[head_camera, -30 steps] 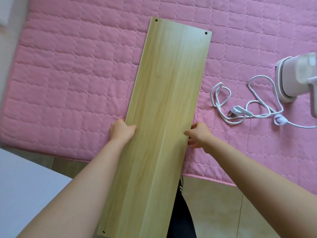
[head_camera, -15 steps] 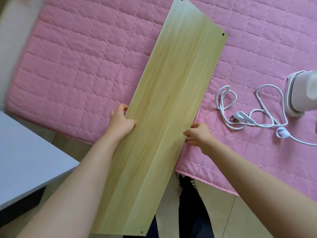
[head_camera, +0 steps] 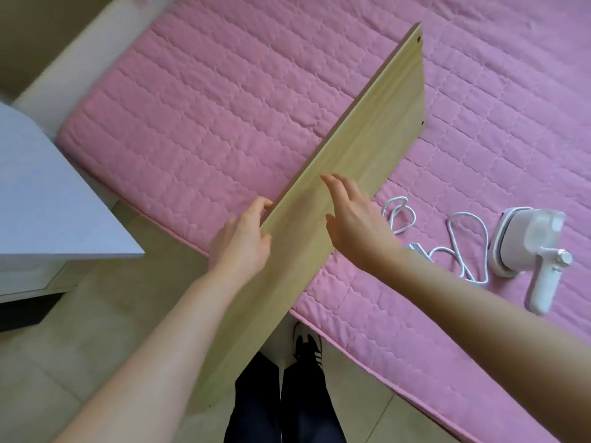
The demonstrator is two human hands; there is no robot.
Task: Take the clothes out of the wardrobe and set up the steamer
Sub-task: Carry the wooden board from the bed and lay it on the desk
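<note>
A long light wooden board (head_camera: 361,148) with small holes near its corners is tilted on edge over the pink quilted bed (head_camera: 224,107). My left hand (head_camera: 240,241) grips the board's left edge. My right hand (head_camera: 355,222) lies flat against the board's face, fingers spread. A white handheld steamer (head_camera: 524,247) lies on the bed at the right, apart from both hands. Its white cord (head_camera: 447,235) is looped loosely on the quilt between the steamer and my right arm.
A white table corner (head_camera: 64,199) stands at the left beside the bed. The tiled floor (head_camera: 96,330) lies below, with my dark trousers and a black-and-white shoe (head_camera: 307,346) at the bed's edge.
The board has swung clockwise and tipped up on edge. My right hand let go of its right edge and now rests open on its face. My view shifted left.
</note>
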